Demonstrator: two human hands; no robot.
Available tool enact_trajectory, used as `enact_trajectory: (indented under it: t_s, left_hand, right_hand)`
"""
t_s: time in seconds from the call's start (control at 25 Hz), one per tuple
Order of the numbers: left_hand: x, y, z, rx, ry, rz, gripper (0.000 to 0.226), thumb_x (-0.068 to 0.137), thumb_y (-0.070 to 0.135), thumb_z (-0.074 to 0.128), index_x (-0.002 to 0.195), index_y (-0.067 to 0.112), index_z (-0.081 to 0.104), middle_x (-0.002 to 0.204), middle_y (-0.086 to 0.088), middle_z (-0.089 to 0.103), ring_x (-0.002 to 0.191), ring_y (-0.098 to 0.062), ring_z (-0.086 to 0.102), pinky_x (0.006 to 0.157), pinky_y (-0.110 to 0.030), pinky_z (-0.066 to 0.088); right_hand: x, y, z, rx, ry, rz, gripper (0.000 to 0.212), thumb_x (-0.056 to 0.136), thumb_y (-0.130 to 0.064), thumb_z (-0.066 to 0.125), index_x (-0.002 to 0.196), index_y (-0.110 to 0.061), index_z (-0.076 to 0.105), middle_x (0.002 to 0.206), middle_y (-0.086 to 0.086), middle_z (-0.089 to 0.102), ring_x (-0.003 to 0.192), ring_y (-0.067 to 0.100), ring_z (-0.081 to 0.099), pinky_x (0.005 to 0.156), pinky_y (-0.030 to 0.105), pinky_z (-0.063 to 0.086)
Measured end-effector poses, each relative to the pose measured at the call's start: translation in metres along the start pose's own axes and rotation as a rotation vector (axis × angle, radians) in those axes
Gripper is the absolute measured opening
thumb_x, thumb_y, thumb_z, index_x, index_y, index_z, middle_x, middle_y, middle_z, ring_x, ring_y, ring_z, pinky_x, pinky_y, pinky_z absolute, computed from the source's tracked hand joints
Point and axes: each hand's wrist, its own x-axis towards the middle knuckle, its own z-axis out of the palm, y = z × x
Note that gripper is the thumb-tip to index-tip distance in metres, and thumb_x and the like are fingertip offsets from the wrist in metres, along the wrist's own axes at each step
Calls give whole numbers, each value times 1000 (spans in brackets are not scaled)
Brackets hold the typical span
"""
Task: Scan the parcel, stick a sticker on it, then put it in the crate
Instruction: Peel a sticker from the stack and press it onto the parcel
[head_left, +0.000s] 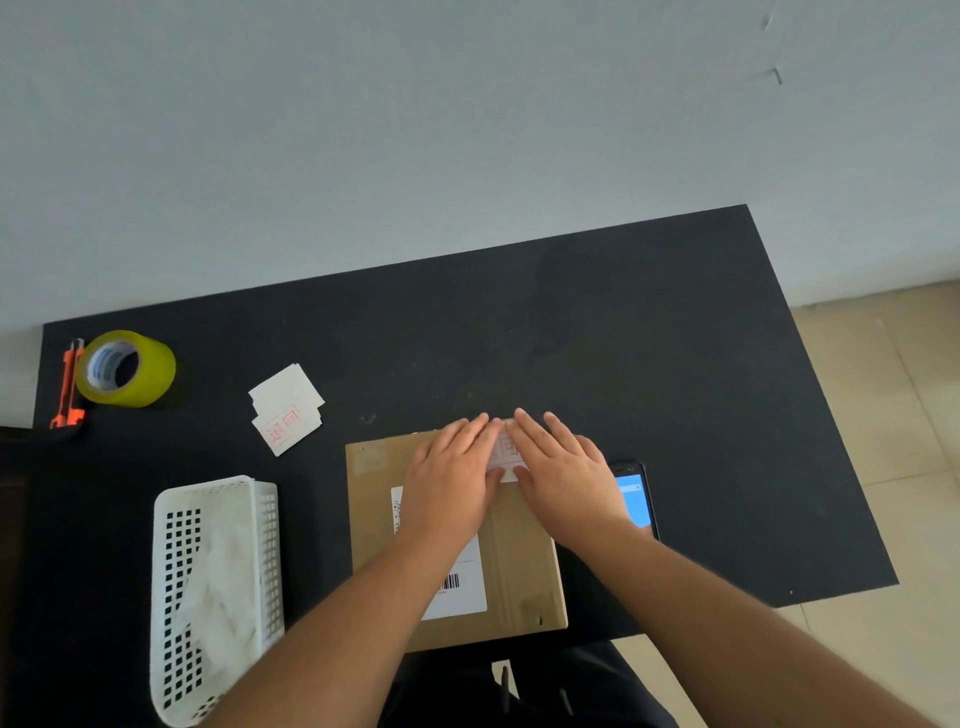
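A flat brown cardboard parcel (524, 566) lies on the black table (623, 338) in front of me, with a white barcode label (460, 587) on its top. A white sticker with red print (506, 452) sits on the parcel's far part. My left hand (452, 478) and my right hand (566, 473) lie flat on the parcel, fingers spread, pressing on either side of the sticker and covering most of it. A phone with a lit blue screen (636, 501) lies just right of the parcel, partly hidden by my right wrist.
A white perforated crate (218, 592) with white wrapping inside stands at the left front. A small stack of white stickers (285, 408) lies behind it. A yellow tape roll (127, 369) and an orange cutter (67, 384) sit at the far left corner.
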Motion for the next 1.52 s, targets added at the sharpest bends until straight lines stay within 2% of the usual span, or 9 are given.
enact_trajectory:
  t_s: [0.2,0.32,0.52,0.64,0.8,0.92,1.2,1.32,1.52]
  left_hand:
    - [-7,2,2,31,-27,-79,67,107,56,39,165,28,21,172,5,23,159,-19,17,124,-39,21]
    - [-10,1,-1,14,-31,-122,70,107,53,41,165,23,17,174,0,15,160,-22,12,125,-41,22]
    - [-30,0,8,-6,-51,86,61,110,23,44,165,26,19,174,6,11,160,-16,9,127,-44,25]
    - [-32,-1,10,19,-64,109,58,112,29,37,165,27,17,174,8,10,160,-15,5,127,-40,17]
    - [-36,-11,6,76,-55,93,59,109,35,42,164,25,23,173,7,17,159,-18,13,125,-42,22]
    - [-47,-17,5,72,-62,29,61,110,38,40,166,24,19,174,7,13,160,-17,9,127,-41,17]
    - [-61,-4,11,54,-103,181,62,110,30,37,166,31,10,174,13,3,160,-14,-2,128,-42,10]
    - [-65,-3,14,68,-76,135,61,110,33,38,166,28,14,174,11,8,160,-16,3,127,-41,10]
    - [-74,-13,16,83,-29,35,57,108,36,44,163,23,31,171,7,25,159,-18,16,125,-41,21]
  right_hand:
    - [-2,-6,2,55,-13,105,62,113,-41,31,166,-22,5,175,-4,3,161,22,0,128,41,15]
    - [-5,-9,1,126,13,126,63,113,-34,36,166,-22,3,175,-4,-1,161,22,-4,127,41,17]
    - [-26,-11,8,87,18,-20,61,109,-23,33,166,-26,12,175,-8,5,161,18,-4,127,38,9]
    - [-38,-7,17,48,-22,-30,64,108,-24,34,166,-29,9,174,-11,3,161,18,-5,128,40,8]
    - [-44,-5,16,14,11,40,61,109,-38,41,165,-25,21,173,-9,15,161,21,3,127,44,16]
    - [-44,-9,14,8,2,107,63,109,-46,40,165,-24,20,173,-8,16,161,21,4,127,43,16]
    - [-55,-16,20,7,0,9,62,107,-29,44,165,-28,21,174,-9,12,161,23,1,126,45,17]
    - [-57,-14,22,-8,-31,57,62,111,-36,37,166,-28,10,174,-11,3,161,20,-3,128,42,12]
    - [-57,-17,20,71,-8,159,63,109,-42,42,164,-22,18,173,-7,16,160,19,7,127,40,17]
